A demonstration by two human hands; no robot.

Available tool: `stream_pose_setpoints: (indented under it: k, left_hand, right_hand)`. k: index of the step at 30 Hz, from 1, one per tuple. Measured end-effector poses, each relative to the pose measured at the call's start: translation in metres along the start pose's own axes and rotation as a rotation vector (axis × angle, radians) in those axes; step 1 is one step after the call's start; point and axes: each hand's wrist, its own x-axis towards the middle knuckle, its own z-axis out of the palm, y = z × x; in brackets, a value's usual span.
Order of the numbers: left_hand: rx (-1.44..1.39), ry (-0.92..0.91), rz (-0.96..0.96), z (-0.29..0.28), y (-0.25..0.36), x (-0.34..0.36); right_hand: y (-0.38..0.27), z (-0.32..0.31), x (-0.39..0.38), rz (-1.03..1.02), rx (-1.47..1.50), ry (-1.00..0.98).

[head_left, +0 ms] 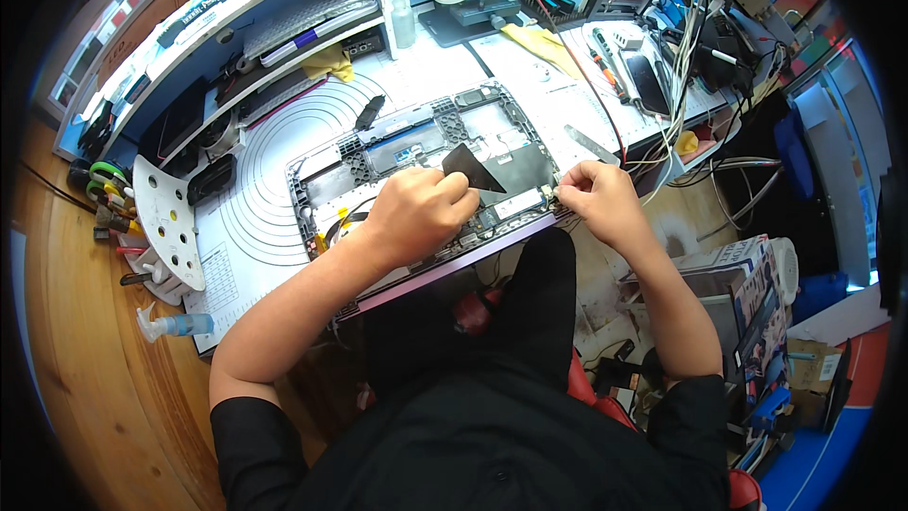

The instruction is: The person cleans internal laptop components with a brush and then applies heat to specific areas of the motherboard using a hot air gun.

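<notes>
An opened laptop chassis [397,142] with exposed boards and frames lies on the white mat in front of me. My left hand [416,208] is closed on a thin dark sheet [466,167], which it holds raised at an angle over the middle of the laptop. My right hand [591,194] has thumb and forefinger pinched at the laptop's right front corner; what lies between them is too small to make out. A small dark piece [370,112] lies by the laptop's back left, and a metal strip [591,144] beside its right side.
A white tool holder [165,222] and a spray bottle [180,325] stand at the left, below shelves [312,14]. A yellow cloth [539,45] lies behind. Tangled cables [700,0], screwdrivers [605,66] and a phone [648,85] crowd the right. Boxes [757,312] stand right of my legs.
</notes>
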Motion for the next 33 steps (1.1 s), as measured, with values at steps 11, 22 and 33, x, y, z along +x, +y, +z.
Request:
stream_pose_setpoints:
  k: [11, 22, 33]
  left_hand:
    - [-0.018, 0.018, 0.004, 0.001, -0.002, 0.000]
    - [-0.038, 0.018, 0.027, 0.002, -0.005, 0.004]
    - [-0.090, 0.048, -0.015, 0.000, -0.007, 0.005]
  right_hand:
    - [-0.010, -0.002, 0.021, 0.159, 0.521, -0.151]
    - [0.011, 0.004, 0.011, -0.419, 0.140, -0.032]
    - [0.004, 0.029, 0.019, -0.507, 0.070, 0.256]
